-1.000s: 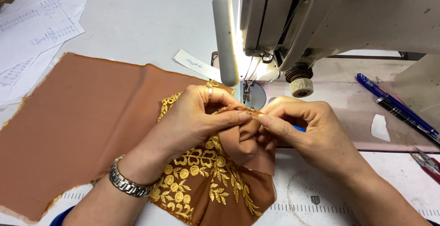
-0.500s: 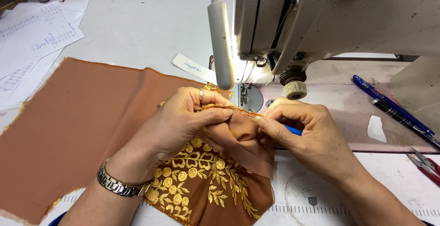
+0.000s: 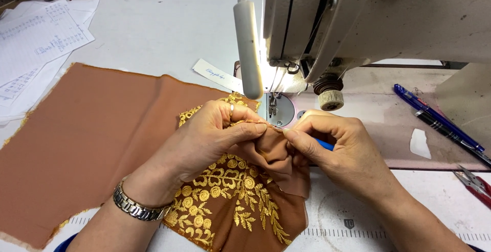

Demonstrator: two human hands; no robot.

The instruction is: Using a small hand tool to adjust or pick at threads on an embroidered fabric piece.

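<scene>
Both hands meet over a bunched fold of cloth just in front of the sewing machine's needle. The left hand (image 3: pixel 215 134) is curled nearly closed, its fingers and thumb pinching the upper edge of the brown cloth (image 3: pixel 102 144), with a ring on one finger and a metal watch (image 3: pixel 137 207) on the wrist. The right hand (image 3: pixel 337 152) is also closed into a pinch, fingertips pressed to the same fold right where the left thumb ends; a blue tool (image 3: pixel 324 144) pokes out from under its fingers, but how it is held cannot be told. The two hands touch or nearly touch at the fold.

The cloth lies on the table in front of the sewing machine (image 3: pixel 378 22). Its plain brown part spreads flat well to the left of the machine, while the part with gold flower embroidery (image 3: pixel 230 196) lies under and below the hands, towards the viewer. The raised fold sits just before the round metal needle plate (image 3: pixel 281 110).

A white lamp (image 3: pixel 248 47) hangs down at the machine's left side, shining on the needle area. A small paper label (image 3: pixel 217 74) lies on the table just left of the lamp. Printed papers (image 3: pixel 36 42) lie far to the left of the machine. To the right of the machine's bed lie blue pens (image 3: pixel 440 121), and nearer the viewer a pair of red-handled snips (image 3: pixel 473 183).
</scene>
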